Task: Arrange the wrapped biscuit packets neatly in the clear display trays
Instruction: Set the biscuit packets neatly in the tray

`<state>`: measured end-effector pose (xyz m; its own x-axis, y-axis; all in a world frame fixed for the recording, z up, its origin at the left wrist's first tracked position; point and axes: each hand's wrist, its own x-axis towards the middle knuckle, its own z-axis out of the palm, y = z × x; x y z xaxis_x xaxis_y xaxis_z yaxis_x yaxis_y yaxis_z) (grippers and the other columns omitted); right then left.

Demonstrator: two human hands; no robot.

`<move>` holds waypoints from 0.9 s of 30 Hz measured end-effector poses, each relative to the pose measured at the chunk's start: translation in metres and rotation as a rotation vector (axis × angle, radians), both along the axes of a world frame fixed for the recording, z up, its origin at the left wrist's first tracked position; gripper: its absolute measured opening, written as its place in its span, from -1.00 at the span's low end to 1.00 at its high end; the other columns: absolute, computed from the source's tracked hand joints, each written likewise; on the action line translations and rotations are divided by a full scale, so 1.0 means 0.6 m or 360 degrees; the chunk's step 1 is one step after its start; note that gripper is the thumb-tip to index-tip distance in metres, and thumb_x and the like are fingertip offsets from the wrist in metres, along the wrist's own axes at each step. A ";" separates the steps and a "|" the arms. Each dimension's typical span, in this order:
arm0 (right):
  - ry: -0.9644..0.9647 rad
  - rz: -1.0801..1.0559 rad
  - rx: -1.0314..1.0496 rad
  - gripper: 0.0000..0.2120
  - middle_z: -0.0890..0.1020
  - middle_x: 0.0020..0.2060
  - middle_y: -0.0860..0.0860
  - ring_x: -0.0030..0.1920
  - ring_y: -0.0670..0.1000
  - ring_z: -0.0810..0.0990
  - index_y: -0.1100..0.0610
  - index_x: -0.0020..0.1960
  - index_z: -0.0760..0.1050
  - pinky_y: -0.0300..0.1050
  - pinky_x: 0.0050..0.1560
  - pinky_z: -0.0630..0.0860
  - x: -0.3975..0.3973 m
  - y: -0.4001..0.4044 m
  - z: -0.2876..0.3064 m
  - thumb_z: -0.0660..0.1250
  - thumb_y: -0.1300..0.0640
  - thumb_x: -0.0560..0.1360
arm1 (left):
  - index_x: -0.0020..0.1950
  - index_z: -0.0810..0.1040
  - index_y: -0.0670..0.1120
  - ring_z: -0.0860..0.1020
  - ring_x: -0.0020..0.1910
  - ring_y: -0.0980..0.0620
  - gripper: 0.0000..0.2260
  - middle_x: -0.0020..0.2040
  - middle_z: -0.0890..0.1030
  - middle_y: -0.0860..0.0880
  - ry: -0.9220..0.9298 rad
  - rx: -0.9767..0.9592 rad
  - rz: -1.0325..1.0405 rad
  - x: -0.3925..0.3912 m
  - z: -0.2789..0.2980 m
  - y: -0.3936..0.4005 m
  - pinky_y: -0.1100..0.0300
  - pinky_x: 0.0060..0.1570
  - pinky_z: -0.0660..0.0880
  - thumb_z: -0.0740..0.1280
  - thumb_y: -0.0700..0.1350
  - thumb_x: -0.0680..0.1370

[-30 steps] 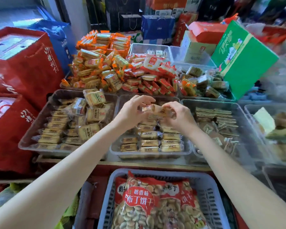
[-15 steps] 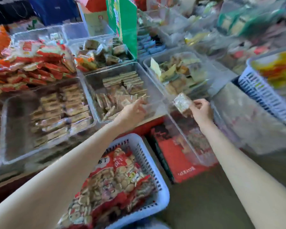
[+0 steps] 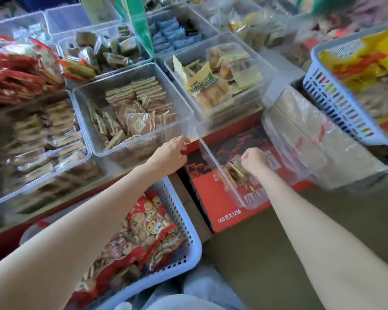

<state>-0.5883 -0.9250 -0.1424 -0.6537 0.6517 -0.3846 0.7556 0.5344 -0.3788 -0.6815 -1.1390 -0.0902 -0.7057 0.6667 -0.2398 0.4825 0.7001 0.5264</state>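
Note:
A low clear tray (image 3: 251,203) sits on a red carton (image 3: 224,217) and holds a few wrapped biscuit packets (image 3: 232,173). My right hand (image 3: 253,159) is down inside it, knuckles up, its fingers curled on the packets. What it grips is partly hidden. My left hand (image 3: 170,153) curls its fingers round the near right corner of the clear tray (image 3: 94,139) that is filled with brown square packets (image 3: 139,124).
A white lattice basket (image 3: 188,222) with a big red bag of round biscuits stands near me. More clear trays of packets lie left (image 3: 85,157) and behind (image 3: 264,70). At right are a plastic-wrapped bundle (image 3: 311,142) and a second basket (image 3: 341,113) holding yellow bags.
The view swung right from the middle trays. My right hand carried a packet over and lowered it into the low tray on the red carton. My left hand moved to the brown-packet tray's corner.

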 end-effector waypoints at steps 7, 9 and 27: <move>0.0455 0.0459 -0.0150 -0.77 0.61 0.01 0.13 0.10 0.15 0.54 0.21 0.03 0.58 -0.14 -0.03 0.43 -0.152 -0.148 0.097 0.16 0.32 0.53 | 0.34 0.35 -0.16 0.47 0.22 -0.15 -0.63 0.24 0.51 -0.14 0.0140 -0.0155 0.0550 -0.036 0.017 -0.181 0.04 0.14 0.43 0.19 -0.26 0.52; 0.0460 0.0660 -0.0172 -0.78 0.56 -0.13 0.09 -0.04 0.13 0.53 0.15 -0.02 0.57 -0.18 -0.21 0.36 -0.199 -0.221 0.098 0.16 0.31 0.54 | 0.33 0.36 -0.15 0.49 0.18 -0.14 -0.64 0.21 0.54 -0.15 0.0136 -0.0187 0.0748 -0.047 0.022 -0.253 0.06 0.12 0.43 0.18 -0.24 0.53; 0.0151 0.2192 0.0053 -0.73 0.50 0.19 0.17 0.20 0.16 0.48 0.24 0.24 0.45 -0.03 0.19 0.42 -0.411 -0.842 0.060 0.24 0.24 0.55 | 0.53 0.07 -0.10 -0.07 0.54 -0.01 -0.49 0.57 -0.06 -0.02 0.0129 -0.0829 0.0722 -0.153 -0.009 -0.762 -0.02 0.47 -0.07 0.16 -0.08 0.63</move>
